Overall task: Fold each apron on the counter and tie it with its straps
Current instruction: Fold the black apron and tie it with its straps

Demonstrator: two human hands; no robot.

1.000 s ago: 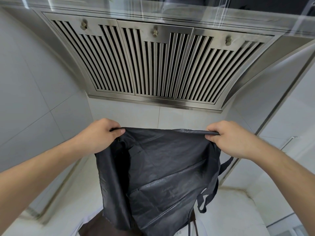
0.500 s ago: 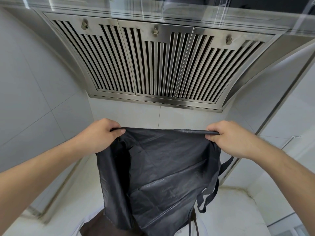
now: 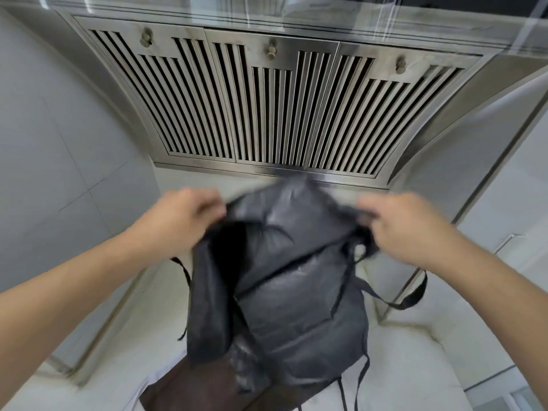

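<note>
Under range hood (image 3: 267,108) | black apron (image 3: 284,280) hangs — top corners pinched in left hand (image 3: 189,216), right hand (image 3: 406,223) fingers

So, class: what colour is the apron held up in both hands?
Black, slightly shiny apron, in the head view.

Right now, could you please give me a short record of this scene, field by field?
setting: kitchen counter under a slatted metal hood
held item: black apron, lifted above the counter, not yet folded
left hand: grips the apron's top left edge
right hand: grips the apron's top right edge
straps: hang loose, untied
beneath: brown cloth lies on the counter
image: hands blurred
</note>
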